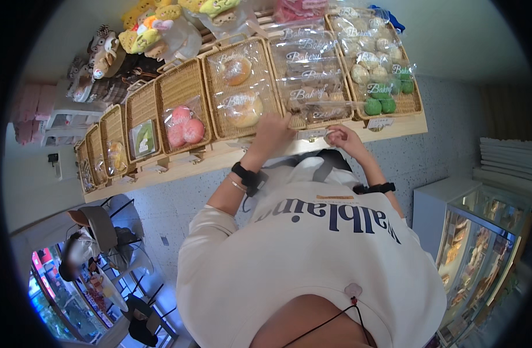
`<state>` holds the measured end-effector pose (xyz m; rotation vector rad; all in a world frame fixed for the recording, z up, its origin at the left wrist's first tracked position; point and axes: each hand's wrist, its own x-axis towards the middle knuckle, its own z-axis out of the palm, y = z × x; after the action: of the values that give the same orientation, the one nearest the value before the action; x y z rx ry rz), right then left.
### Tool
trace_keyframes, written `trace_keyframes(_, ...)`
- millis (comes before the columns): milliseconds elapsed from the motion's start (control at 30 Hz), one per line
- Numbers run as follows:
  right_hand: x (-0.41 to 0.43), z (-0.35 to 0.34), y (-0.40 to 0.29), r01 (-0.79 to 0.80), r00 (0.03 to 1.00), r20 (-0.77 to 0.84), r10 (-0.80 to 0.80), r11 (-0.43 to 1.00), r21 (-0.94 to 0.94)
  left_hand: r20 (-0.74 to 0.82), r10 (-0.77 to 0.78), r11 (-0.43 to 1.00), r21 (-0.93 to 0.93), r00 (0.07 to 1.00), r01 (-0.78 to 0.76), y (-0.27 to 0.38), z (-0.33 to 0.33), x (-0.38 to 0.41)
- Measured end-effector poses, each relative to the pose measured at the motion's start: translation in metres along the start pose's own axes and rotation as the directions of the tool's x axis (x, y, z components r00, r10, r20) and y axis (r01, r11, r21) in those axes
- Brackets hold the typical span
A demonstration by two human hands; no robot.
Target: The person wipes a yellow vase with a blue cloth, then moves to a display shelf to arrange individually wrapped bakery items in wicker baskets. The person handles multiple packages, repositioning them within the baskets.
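My left hand [274, 132] is at the front rim of a wicker basket [308, 80] of bagged brown pastries. Its fingers point down by the rim, and what they touch is hidden. To the right, my right hand [343, 138] is at the front edge of the wooden shelf [405, 126], fingers curled, beside a small label holder [311, 135]. Whether it pinches anything is unclear. Left of the pastries, another basket [211, 93] holds a bagged sugar-dusted bun [236, 71] and a larger round bun [244, 108].
A right-hand basket [416, 98] holds bagged pale and green balls [380, 105]. Leftward are a pink bread [185, 126] and a green boxed item [143, 138]. Plush toys [151, 26] sit behind. A glass display case [474, 243] stands right; seated people [79, 252] are lower left.
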<state>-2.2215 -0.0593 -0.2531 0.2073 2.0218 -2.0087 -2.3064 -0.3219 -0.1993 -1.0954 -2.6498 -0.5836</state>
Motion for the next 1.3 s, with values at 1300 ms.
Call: trace_keyframes(1300, -0.029, -0.031, -0.293, 0.876, 0.243, 0.516, -0.821, -0.043, -0.481, 0.351, -0.122, -0.677, -0.713, 0.928, 0.181, 0.075, -0.112, 0.167)
